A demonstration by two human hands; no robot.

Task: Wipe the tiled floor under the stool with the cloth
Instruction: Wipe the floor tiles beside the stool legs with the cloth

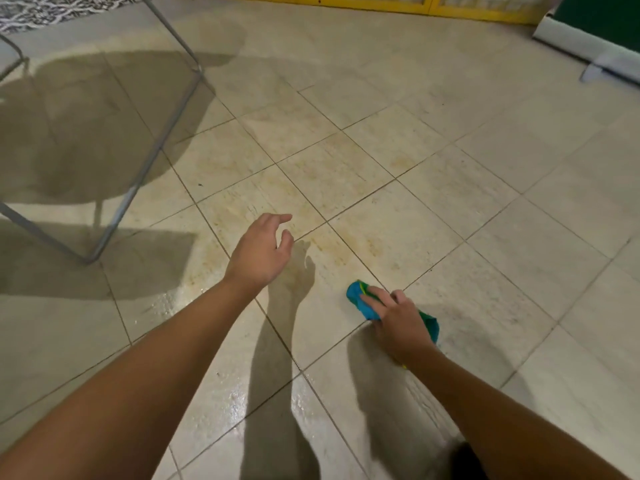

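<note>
Your right hand (394,322) presses spread fingers on the cloth (356,297) at lower centre; your left hand (259,251) hovers loose, empty.

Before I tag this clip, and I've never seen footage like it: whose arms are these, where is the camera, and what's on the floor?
There is no machine here. A person wears one camera on the head, looking down at their own arms. The right hand presses a blue-green cloth onto the tiled floor, which shines nearby as if wet. The left hand hovers with loose fingers, holding nothing. The stool's grey metal legs stand at the left.
</note>
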